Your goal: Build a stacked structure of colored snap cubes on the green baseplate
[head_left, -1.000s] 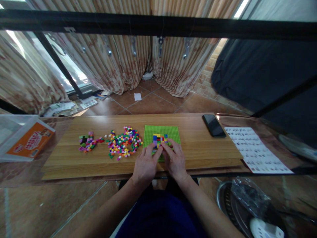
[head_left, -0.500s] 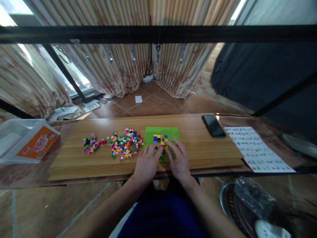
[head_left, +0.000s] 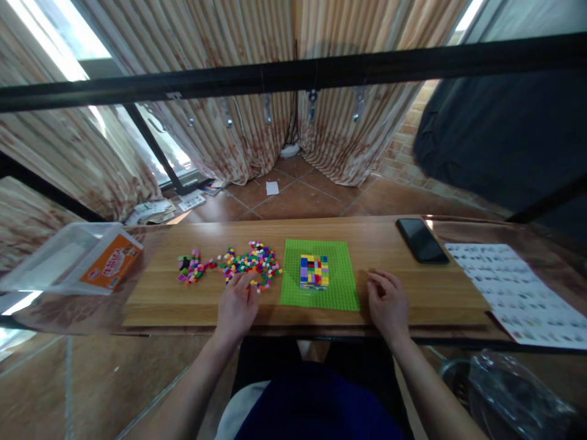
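Observation:
A green studded baseplate (head_left: 342,293) lies on the wooden board. On it stands a small block structure (head_left: 314,272) of multicoloured toy bricks, stacked in layers, with neither hand touching it. My left hand (head_left: 237,307) is over the near edge of a loose pile of tiny bricks (head_left: 263,260), left of the baseplate. Its thumb and fingers are apart, and no brick shows between them. To the right of the baseplate, my right hand (head_left: 389,302) rests on the board, fingers loosely bent, a gap between thumb and forefinger, with nothing visible in it.
A smaller brick cluster (head_left: 195,269) lies farther left. Beyond it sits a clear plastic tub (head_left: 68,244) with an orange label. A black phone (head_left: 422,241) and a printed sheet (head_left: 513,287) are on the right. A dark horizontal bar (head_left: 275,73) crosses beyond the board.
Both hands have let go of the block structure and moved apart: the left to the loose pile, the right to the board beside the baseplate. The camera view has shifted and tilted slightly.

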Available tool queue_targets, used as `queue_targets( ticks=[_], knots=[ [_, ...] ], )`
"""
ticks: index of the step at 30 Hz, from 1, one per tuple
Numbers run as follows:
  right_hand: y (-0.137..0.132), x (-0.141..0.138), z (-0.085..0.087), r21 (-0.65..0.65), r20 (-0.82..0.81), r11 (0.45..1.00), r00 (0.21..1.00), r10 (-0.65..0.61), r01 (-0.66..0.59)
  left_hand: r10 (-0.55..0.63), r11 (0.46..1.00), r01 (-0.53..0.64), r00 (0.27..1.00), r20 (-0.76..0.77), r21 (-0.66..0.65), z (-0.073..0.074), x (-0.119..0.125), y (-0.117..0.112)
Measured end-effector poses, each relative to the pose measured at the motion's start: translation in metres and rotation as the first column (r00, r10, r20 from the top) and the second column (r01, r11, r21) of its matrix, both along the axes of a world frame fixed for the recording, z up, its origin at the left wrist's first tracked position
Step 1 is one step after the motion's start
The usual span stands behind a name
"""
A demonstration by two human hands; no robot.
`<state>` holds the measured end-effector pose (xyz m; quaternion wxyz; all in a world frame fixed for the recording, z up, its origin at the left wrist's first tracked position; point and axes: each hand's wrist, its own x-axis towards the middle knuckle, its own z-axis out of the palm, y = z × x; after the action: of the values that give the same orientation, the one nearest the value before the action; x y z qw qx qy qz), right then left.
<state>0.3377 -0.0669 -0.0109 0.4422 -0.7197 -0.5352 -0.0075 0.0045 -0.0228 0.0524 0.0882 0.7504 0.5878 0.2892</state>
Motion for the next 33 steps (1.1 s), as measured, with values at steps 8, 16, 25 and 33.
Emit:
queue_targets(
  ticks=[8,16,25,33],
  knots=[
    [0.001,-0.004,-0.007,0.004,0.165,0.998,0.984,0.066,-0.068,0.143,0.985,-0.159,0.971,-0.193,-0.070,0.005,-0.020,0.065],
    [0.000,-0.003,-0.006,-0.011,0.204,0.999,0.978,0.055,-0.054,0.122,0.977,-0.167,0.949,-0.289,-0.135,-0.001,-0.027,0.092],
    [0.000,-0.005,-0.005,-0.031,0.206,0.999,0.978,0.045,-0.040,0.003,0.993,-0.039,0.950,-0.311,-0.108,0.000,-0.024,0.086],
    [0.000,-0.005,-0.006,-0.028,0.204,0.999,0.978,0.047,-0.042,-0.100,0.987,0.030,0.888,-0.448,-0.161,0.006,-0.014,0.096]
  ],
)
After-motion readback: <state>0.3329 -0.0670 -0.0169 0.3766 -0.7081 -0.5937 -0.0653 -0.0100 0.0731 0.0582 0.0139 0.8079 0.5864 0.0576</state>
